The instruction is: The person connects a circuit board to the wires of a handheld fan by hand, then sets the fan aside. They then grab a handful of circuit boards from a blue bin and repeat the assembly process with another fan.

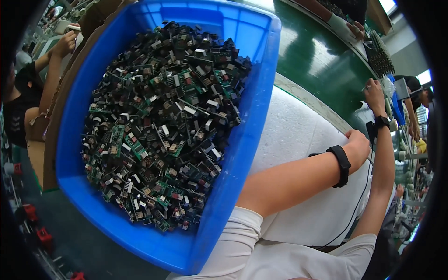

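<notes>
My left hand point(357, 148) is curled at the right edge of a white foam sheet point(294, 126), with a black band on its wrist. Its fingertips are partly hidden, and what lies in them is too small to make out. Just past it is my right hand point(374, 96), fingers bent together beside the green belt, a dark watch on the wrist. Whatever it pinches cannot be made out. A small black object point(371, 128) sits between the two hands, and a thin black cable point(357, 212) runs down from there across the white surface.
A big blue bin point(266, 88), heaped with small green circuit boards point(163, 126), fills the left side. Cardboard point(53, 135) borders it. Beyond stretches a green conveyor belt point(317, 51). A co-worker's gloved hand point(345, 28) is across it, near a stack of pin-studded boards point(379, 53); other people work at both sides.
</notes>
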`<control>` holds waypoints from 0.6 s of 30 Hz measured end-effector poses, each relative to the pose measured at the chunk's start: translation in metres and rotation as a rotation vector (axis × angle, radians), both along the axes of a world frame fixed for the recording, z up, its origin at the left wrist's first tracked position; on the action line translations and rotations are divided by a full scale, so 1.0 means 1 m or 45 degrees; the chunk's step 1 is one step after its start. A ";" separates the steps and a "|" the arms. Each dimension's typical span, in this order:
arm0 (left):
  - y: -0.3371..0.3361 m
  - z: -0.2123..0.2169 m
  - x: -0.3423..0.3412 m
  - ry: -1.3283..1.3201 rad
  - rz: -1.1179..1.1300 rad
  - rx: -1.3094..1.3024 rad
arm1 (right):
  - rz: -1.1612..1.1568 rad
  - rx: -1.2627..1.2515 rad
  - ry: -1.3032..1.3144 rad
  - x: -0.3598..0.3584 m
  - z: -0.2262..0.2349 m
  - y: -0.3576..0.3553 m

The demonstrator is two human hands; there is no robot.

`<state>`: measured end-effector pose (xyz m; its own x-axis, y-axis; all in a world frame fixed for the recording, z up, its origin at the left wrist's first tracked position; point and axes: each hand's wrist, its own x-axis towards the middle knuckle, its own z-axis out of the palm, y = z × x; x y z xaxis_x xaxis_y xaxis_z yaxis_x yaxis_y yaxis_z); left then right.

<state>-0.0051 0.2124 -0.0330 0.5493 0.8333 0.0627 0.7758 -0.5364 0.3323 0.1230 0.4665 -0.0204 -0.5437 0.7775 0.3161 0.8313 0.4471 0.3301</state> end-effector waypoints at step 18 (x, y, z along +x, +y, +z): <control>-0.037 -0.017 0.014 -0.245 0.074 0.345 | 0.102 -0.744 1.370 0.072 0.050 -0.344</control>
